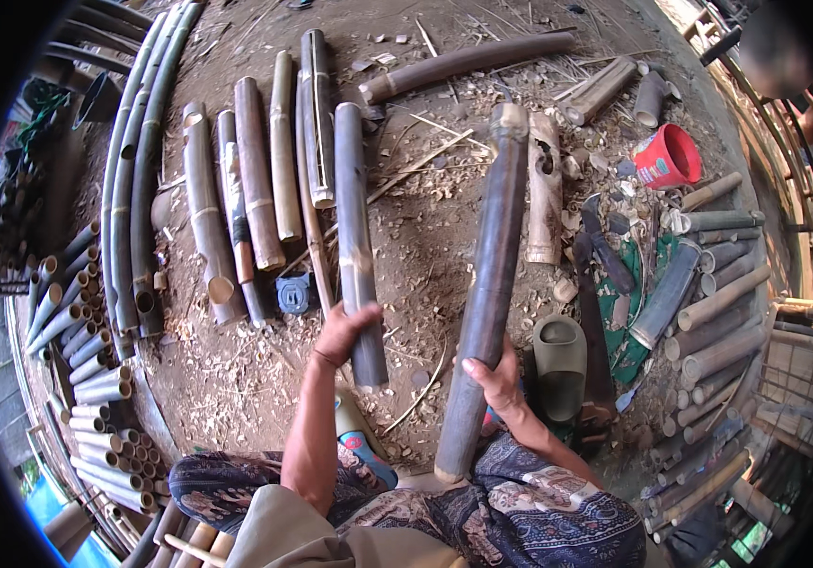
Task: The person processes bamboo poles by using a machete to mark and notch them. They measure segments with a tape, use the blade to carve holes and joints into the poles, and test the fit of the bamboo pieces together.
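My left hand (346,333) is wrapped round the lower part of a dark grey bamboo tube (353,208) that points away from me. A second, longer and thicker bamboo pole (495,237) is gripped by my right hand (499,374), its near end close to my lap and its far end at a thick node. The two pieces are apart, with chip-covered ground between them. Left of the first tube lie several more cut bamboo pieces (255,180), side by side. Just right of my right hand rests an olive slip-on sandal (559,364).
Wood chips cover the dirt ground (416,256). A red bucket (669,157) sits at the far right, near a curved-bladed tool (605,246) and a green cloth (629,355). Stacked bamboo pieces (724,350) line the right; long poles (146,170) and more stacks stand left. A person (809,118) is at the upper right.
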The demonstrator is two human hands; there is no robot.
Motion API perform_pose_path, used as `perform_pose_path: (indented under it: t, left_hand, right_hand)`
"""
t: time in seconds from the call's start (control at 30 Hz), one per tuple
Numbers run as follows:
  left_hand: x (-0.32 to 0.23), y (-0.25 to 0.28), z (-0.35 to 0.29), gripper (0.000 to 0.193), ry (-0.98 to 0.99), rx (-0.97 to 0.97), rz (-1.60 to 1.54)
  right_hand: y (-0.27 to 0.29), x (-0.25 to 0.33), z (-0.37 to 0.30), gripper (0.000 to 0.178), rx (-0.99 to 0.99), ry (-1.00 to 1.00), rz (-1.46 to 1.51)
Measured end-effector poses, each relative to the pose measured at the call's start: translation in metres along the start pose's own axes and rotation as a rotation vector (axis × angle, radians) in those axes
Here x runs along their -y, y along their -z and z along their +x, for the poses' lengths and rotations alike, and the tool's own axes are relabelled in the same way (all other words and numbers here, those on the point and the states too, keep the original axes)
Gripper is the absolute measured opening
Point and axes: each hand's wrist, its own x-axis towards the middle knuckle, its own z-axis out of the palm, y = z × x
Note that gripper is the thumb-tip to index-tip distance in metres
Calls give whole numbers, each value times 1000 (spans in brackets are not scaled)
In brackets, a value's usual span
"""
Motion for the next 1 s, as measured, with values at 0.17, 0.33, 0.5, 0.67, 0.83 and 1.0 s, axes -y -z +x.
perform_pose_path:
  t: [0.17,0.33,0.5,0.67,0.83,1.0]
  left_hand:
    - [71,-26,-40,74,-106,-763,686]
    - [93,5,-21,68,264,-785,-359]
    - [-14,14,12,37,-45,-682,-593]
    - [-1,-31,40,87,-264,-578,600]
    - [38,-89,32,81,-108,-343,865]
    - [31,-24,-1,67,-443,-342,904]
  right_hand:
    - [5,8,-10,58,8,42,-65]
    - [9,20,-20,57,-20,81,-79]
    - [26,15,-27,56,-5,60,-226]
    - [25,7,-31,60,-79,48,-144]
    - [19,-2,-33,65,-150,72,-108]
    - [41,0,-38,63,-294,181,-93]
